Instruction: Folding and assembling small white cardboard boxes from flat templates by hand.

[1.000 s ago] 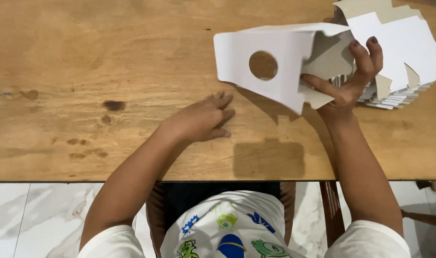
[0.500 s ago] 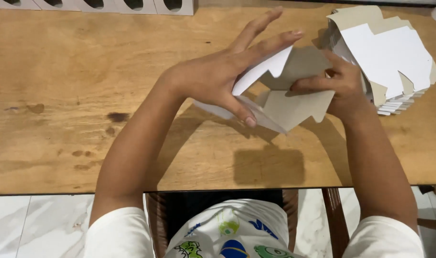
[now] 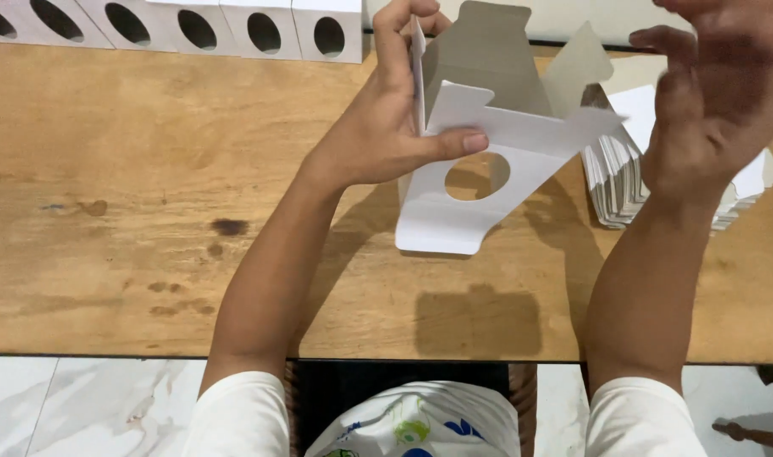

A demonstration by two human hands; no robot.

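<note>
Pinching the half-folded carton point(image 3: 463, 216), left hand point(image 3: 386, 135) grips; right hand point(image 3: 708, 110), blurred, spreads empty.

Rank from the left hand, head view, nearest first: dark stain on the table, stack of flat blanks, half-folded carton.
1. half-folded carton: gripped in the left hand.
2. stack of flat blanks: right of the carton, on the wooden table.
3. dark stain: lower left, beside the forearm.

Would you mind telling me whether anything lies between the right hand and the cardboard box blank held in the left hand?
Nothing visible: the right hand hovers open beside the box blank, which the left hand grips, with only air between.
</note>
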